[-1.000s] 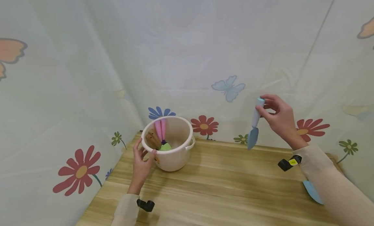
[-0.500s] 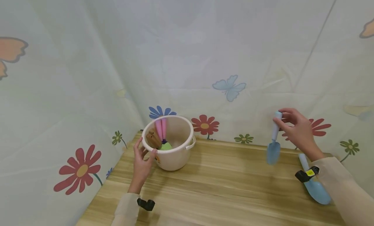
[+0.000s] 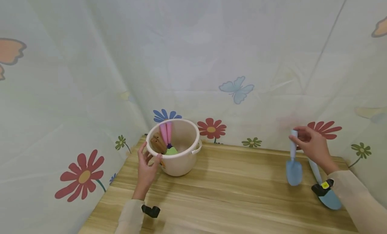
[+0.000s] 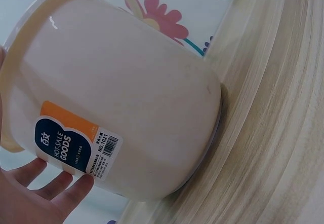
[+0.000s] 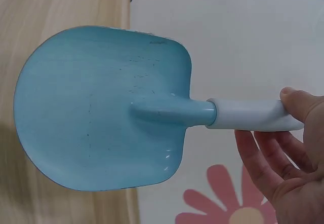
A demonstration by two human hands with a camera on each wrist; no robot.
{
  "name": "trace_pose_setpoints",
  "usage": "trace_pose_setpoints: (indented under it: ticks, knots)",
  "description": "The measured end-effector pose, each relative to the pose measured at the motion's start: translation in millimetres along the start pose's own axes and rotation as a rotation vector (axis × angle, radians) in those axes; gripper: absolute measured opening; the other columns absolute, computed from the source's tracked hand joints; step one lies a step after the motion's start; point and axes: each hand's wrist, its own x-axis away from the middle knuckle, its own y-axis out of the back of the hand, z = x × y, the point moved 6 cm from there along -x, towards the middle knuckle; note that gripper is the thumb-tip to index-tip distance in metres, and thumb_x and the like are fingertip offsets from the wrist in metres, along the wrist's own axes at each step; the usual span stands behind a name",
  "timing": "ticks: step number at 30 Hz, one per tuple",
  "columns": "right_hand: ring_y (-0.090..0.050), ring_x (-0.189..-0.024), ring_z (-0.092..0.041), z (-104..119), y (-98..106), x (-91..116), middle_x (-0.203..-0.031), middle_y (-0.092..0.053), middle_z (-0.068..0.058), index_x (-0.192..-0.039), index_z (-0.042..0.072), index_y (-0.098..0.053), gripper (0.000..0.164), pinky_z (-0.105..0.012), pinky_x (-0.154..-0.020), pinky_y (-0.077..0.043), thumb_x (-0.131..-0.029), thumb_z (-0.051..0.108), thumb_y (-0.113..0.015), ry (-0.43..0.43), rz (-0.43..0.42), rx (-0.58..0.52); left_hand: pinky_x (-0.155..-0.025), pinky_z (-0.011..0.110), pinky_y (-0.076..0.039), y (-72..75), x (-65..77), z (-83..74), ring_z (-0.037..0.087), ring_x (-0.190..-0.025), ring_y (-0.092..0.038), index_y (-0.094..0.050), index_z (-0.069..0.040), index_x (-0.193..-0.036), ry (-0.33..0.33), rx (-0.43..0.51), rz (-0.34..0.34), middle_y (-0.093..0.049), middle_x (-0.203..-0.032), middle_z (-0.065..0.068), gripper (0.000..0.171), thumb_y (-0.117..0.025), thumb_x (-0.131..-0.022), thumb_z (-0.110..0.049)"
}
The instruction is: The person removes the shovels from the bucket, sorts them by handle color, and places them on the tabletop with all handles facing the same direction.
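Observation:
My right hand (image 3: 314,147) pinches the pale handle end of a blue hand trowel (image 3: 294,172), which hangs blade-down above the table. In the right wrist view the trowel (image 5: 101,107) shows a broad scooped blade with scuff marks, and the thumb and fingers hold its handle. My left hand (image 3: 147,171) holds the near left side of a cream bucket (image 3: 179,166) at the rim. In the left wrist view, fingertips (image 4: 76,191) touch the bucket (image 4: 131,92) beside its label. Inside the bucket lie pink-handled tools (image 3: 166,134) with a green part, and brown wooden handles (image 3: 158,145).
A second blue trowel (image 3: 331,199) lies on the wooden table (image 3: 229,193) at the right, partly under my right wrist. A cloth (image 3: 193,52) printed with flowers and butterflies hangs behind and to the left. The bucket's handle (image 3: 197,148) hangs at its right side.
My right hand has moved right and down with the trowel, its blade turning to face the camera. More of the second trowel shows. The left hand and bucket have stayed put.

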Motion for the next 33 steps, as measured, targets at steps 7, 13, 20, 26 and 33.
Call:
trace_pose_setpoints:
  ticks: [7, 13, 20, 26, 33]
  knots:
    - [-0.072, -0.084, -0.035, -24, -8, 4, -0.104, -0.071, -0.03, -0.128, -0.003, -0.061, 0.047, -0.02, -0.055, -0.055, -0.097, 0.029, -0.074, -0.064, 0.033, 0.086, -0.103, 0.053, -0.048, 0.8, -0.6, -0.6, 0.037, -0.139, -0.045, -0.021, -0.029, -0.162, 0.0, -0.006, -0.014, -0.039, -0.159, 0.016, 0.079, -0.069, -0.1, -0.026]
    - [-0.071, -0.084, -0.041, -41, -11, 8, -0.1, -0.071, -0.03, -0.124, -0.006, -0.062, 0.047, -0.022, -0.054, -0.055, -0.095, 0.028, -0.077, -0.084, 0.066, 0.112, -0.09, 0.025, -0.053, 1.0, -1.6, -0.5, 0.037, -0.138, -0.046, -0.022, -0.03, -0.161, 0.001, -0.028, -0.017, -0.039, -0.159, 0.015, 0.078, -0.07, -0.099, -0.029]
    - [-0.07, -0.08, -0.036, -60, -14, 10, -0.106, -0.069, -0.032, -0.127, -0.005, -0.061, 0.051, -0.027, -0.055, -0.058, -0.095, 0.031, -0.076, -0.123, 0.092, 0.108, -0.091, 0.027, -0.052, 3.0, -1.6, -0.6, 0.038, -0.137, -0.047, -0.023, -0.029, -0.161, -0.004, -0.027, -0.03, -0.039, -0.159, 0.016, 0.078, -0.07, -0.099, -0.027]
    - [-0.069, -0.09, -0.045, -73, -15, 18, -0.107, -0.068, -0.034, -0.125, -0.005, -0.061, 0.051, -0.029, -0.055, -0.056, -0.095, 0.033, -0.076, -0.153, 0.105, 0.137, -0.089, 0.023, -0.052, 2.4, 0.0, 1.3, 0.036, -0.137, -0.047, -0.024, -0.032, -0.16, 0.005, -0.034, -0.02, -0.039, -0.159, 0.014, 0.078, -0.071, -0.098, -0.031]
    - [-0.07, -0.09, -0.044, -91, -17, 27, -0.116, -0.063, -0.04, -0.134, -0.008, -0.054, 0.058, -0.041, -0.062, -0.062, -0.097, 0.032, -0.073, -0.254, 0.144, 0.057, -0.086, 0.021, -0.053, 1.2, 0.1, -1.5, 0.038, -0.137, -0.047, -0.023, -0.032, -0.16, -0.001, -0.036, -0.019, -0.038, -0.16, 0.015, 0.079, -0.072, -0.098, -0.031]
